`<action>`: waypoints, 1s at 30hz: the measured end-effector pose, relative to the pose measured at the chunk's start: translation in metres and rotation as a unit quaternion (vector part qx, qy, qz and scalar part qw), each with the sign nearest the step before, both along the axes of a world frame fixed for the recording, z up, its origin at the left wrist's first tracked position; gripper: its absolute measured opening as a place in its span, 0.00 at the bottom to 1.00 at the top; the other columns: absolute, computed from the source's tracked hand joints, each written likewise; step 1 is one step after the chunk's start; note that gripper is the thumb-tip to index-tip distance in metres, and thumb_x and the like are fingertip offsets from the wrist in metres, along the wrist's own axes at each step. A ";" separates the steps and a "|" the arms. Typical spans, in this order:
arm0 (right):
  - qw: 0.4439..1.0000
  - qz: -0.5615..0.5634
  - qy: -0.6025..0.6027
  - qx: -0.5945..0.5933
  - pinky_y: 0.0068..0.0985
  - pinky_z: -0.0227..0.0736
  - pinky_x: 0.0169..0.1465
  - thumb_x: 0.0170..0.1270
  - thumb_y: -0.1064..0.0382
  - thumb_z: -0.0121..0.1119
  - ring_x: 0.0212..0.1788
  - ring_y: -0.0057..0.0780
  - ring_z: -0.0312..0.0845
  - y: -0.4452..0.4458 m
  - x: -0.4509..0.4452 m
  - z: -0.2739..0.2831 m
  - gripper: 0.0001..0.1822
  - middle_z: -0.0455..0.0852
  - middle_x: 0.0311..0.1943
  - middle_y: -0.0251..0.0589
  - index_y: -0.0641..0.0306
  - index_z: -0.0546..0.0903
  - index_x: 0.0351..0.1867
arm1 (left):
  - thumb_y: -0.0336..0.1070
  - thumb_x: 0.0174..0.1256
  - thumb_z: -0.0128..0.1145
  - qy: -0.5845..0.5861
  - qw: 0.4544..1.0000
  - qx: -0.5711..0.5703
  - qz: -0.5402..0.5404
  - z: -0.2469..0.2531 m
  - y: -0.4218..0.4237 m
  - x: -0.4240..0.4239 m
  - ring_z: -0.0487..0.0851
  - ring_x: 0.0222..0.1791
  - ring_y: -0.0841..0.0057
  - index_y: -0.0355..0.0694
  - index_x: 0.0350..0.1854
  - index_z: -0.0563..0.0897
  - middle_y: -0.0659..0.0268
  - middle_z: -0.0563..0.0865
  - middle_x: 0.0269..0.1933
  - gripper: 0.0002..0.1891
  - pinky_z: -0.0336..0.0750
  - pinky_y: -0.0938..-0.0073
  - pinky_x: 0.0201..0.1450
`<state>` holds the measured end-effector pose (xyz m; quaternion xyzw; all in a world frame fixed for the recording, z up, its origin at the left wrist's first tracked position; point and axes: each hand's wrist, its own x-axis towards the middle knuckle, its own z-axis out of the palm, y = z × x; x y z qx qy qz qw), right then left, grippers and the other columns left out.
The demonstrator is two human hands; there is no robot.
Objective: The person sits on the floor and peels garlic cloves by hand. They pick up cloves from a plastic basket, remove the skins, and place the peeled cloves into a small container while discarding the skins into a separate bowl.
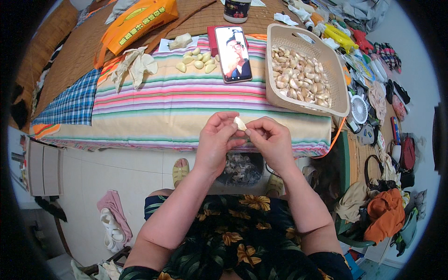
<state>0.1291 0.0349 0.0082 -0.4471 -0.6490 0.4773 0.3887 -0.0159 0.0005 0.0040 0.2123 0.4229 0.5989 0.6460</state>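
Note:
Between my two hands, over the front edge of the striped cloth, is a pale garlic clove (239, 123). My left hand (221, 134) pinches it between thumb and fingers from the left. The thumb and forefinger of my right hand (268, 134) grip its lower right end. Beyond them, several peeled garlic cloves (199, 64) lie in a loose group on the striped cloth (175, 120). To the right stands a beige plastic basket (308, 109) with many unpeeled garlic cloves (301, 77). Below my hands, a dark bin (241, 169) on the floor holds scraps.
A smartphone (233, 54) leans on a red box (211, 36), its screen showing a person. Crumpled cream gloves (134, 66), an orange bag (140, 24) and a jar (237, 10) are farther back. Right of the basket are a small white fan (359, 109) and mixed clutter.

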 end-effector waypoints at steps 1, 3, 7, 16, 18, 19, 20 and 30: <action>1.000 0.001 -0.004 0.003 0.15 0.70 0.32 0.55 0.71 0.62 0.27 0.15 0.75 -0.001 0.001 0.000 0.05 0.81 0.28 0.36 0.70 0.82 0.33 | 0.30 0.67 0.49 0.009 1.000 0.014 0.006 0.002 -0.001 0.001 0.81 0.38 0.80 0.38 0.53 0.75 0.67 0.81 0.41 0.14 0.79 0.79 0.40; 1.000 0.004 0.004 0.000 0.15 0.70 0.32 0.56 0.71 0.62 0.27 0.16 0.75 0.000 0.001 0.000 0.05 0.81 0.28 0.36 0.70 0.82 0.33 | 0.29 0.67 0.49 0.024 0.999 0.024 0.010 0.003 -0.001 0.002 0.81 0.36 0.81 0.37 0.53 0.76 0.67 0.81 0.39 0.14 0.79 0.81 0.40; 1.000 -0.002 0.002 0.013 0.15 0.70 0.32 0.57 0.71 0.61 0.27 0.16 0.76 -0.001 0.001 0.002 0.05 0.82 0.27 0.35 0.70 0.82 0.34 | 0.27 0.65 0.51 0.052 0.998 0.023 0.006 0.005 -0.002 0.004 0.82 0.34 0.81 0.34 0.51 0.79 0.64 0.83 0.39 0.13 0.79 0.83 0.40; 0.985 0.024 0.096 -0.141 0.08 0.63 0.27 0.58 0.71 0.58 0.25 0.07 0.71 0.003 0.006 -0.001 0.03 0.81 0.25 0.29 0.69 0.80 0.32 | 0.25 0.63 0.54 0.128 0.989 0.072 0.004 0.003 -0.004 0.006 0.83 0.36 0.80 0.32 0.49 0.80 0.60 0.84 0.39 0.12 0.79 0.82 0.42; 0.985 0.021 0.101 -0.136 0.08 0.61 0.26 0.58 0.72 0.58 0.24 0.06 0.69 0.005 0.005 -0.002 0.01 0.80 0.24 0.27 0.68 0.79 0.30 | 0.25 0.63 0.55 0.127 0.989 0.073 0.002 0.004 -0.004 0.006 0.83 0.36 0.79 0.31 0.49 0.80 0.60 0.84 0.39 0.12 0.79 0.82 0.42; 0.985 0.020 0.102 -0.134 0.08 0.61 0.26 0.58 0.72 0.58 0.23 0.06 0.68 0.005 0.005 -0.003 0.01 0.79 0.23 0.27 0.67 0.78 0.29 | 0.25 0.63 0.55 0.128 0.989 0.074 0.003 0.004 -0.005 0.005 0.83 0.36 0.79 0.31 0.48 0.80 0.60 0.84 0.40 0.12 0.79 0.82 0.42; 0.986 0.018 0.105 -0.130 0.08 0.60 0.25 0.57 0.72 0.58 0.23 0.06 0.67 0.005 0.004 -0.003 0.01 0.78 0.22 0.26 0.67 0.78 0.29 | 0.25 0.63 0.55 0.129 0.989 0.076 0.003 0.004 -0.005 0.005 0.83 0.36 0.79 0.31 0.48 0.80 0.60 0.84 0.40 0.12 0.79 0.82 0.42; 0.980 0.012 0.136 -0.146 0.10 0.61 0.24 0.57 0.72 0.56 0.21 0.08 0.67 0.005 0.000 -0.004 0.00 0.77 0.21 0.27 0.66 0.77 0.29 | 0.27 0.64 0.54 0.049 0.997 0.046 -0.035 0.007 -0.004 0.002 0.83 0.37 0.79 0.31 0.53 0.77 0.62 0.83 0.40 0.15 0.79 0.82 0.43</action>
